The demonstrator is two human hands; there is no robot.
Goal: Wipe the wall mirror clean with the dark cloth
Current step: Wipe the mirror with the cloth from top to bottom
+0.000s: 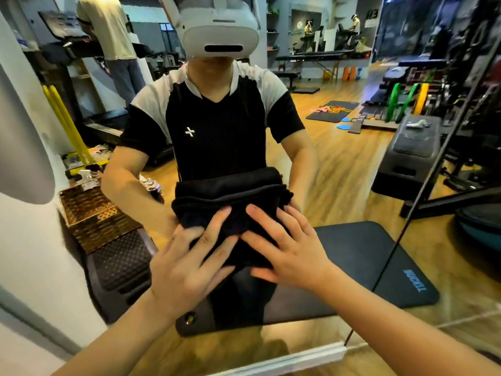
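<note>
The wall mirror [339,164] fills most of the view and reflects a person in a black and white shirt wearing a white headset. A folded dark cloth [233,196] is pressed flat against the glass at about waist height in the reflection. My left hand [189,256] lies on the cloth's lower left part with fingers spread. My right hand [290,248] lies on its lower right part, fingers spread too. Both palms push the cloth onto the mirror. The cloth's lower edge is hidden under my hands.
A white wall [32,253] borders the mirror on the left, and a white baseboard [306,354] runs along its bottom. A vertical seam [433,169] splits the mirror on the right. The reflection shows a wicker basket [89,210], a dark floor mat [379,259], a step box and gym equipment.
</note>
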